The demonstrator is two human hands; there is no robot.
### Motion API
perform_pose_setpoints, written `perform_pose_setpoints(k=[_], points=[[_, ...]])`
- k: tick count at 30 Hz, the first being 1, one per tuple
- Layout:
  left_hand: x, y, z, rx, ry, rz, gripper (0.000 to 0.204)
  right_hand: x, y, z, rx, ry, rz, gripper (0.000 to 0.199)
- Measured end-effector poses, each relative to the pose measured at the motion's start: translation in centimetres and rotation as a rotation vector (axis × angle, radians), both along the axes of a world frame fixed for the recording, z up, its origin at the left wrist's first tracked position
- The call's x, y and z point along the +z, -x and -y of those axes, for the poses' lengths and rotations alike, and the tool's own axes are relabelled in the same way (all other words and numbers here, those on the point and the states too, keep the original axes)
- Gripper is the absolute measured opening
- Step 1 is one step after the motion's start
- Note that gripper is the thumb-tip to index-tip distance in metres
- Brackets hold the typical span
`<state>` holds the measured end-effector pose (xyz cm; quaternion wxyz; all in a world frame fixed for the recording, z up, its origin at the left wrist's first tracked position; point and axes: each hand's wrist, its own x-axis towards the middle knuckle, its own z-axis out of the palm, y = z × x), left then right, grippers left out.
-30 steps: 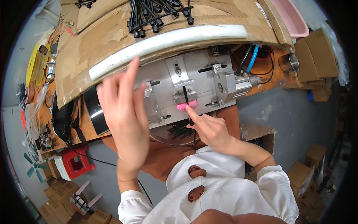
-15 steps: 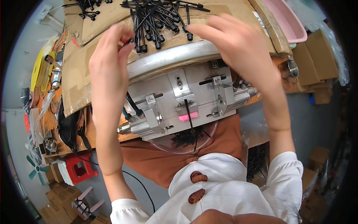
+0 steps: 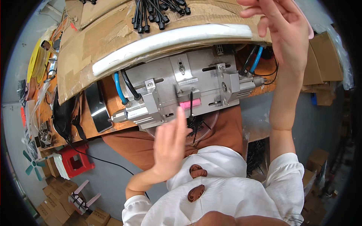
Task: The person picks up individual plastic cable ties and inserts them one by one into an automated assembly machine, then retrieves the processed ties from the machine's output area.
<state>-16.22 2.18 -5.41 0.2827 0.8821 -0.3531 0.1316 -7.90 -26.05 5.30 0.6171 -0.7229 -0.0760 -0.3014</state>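
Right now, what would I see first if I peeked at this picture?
First, the shiny grey metal machine in the middle, with blue hoses and a small pink piece at its front edge. The left hand is just below that pink piece, fingers pointing up at it. The right hand is raised high at the upper right, near a pile of black cable ties on cardboard.

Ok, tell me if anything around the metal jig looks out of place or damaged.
Nothing looks damaged. The black tie stands upright in the jig across its pink piece, and spare ties lie in a loose pile on the worn cardboard behind.
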Motion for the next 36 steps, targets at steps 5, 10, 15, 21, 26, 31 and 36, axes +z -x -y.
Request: perform_pose_setpoints(k=[5, 10, 15, 21, 26, 31, 36], points=[[-2.7, 1.0, 3.1, 0.032, -0.073, -0.031, 0.072, -0.5, 3.1, -1.2, 0.026, -0.103, 0.089, 0.032], [-2.7, 0.8, 3.6, 0.013, -0.12, -0.061, 0.072, -1.2, 6.5, -1.1, 0.02, -0.025, 0.111, 0.019], [-2.2, 0.7, 2.9, 0.007, -0.212, -0.067, 0.069, -5.8, 9.8, -5.3, -0.04, 0.054, 0.002, 0.029], [5.7, -9.0, 2.8, 0.065, 0.021, 0.172, 0.038, -13.0, 13.8, -9.5, -0.058, 0.634, -0.085, 0.063], [8.0, -19.8, 1.6, -0.068, -0.021, 0.253, 0.025, -14.6, 12.7, -12.0, 0.028, 0.694, -0.154, 0.064], [8.8, -21.2, 1.5, -0.165, -0.16, 0.184, 0.02, -15.2, 12.0, -12.2, -0.022, 0.677, -0.139, 0.066], [10.6, -20.3, -1.5, -0.23, 0.183, -0.363, 0.014, -11.2, 11.7, -10.6, 0.047, 0.823, -0.26, 0.06]])
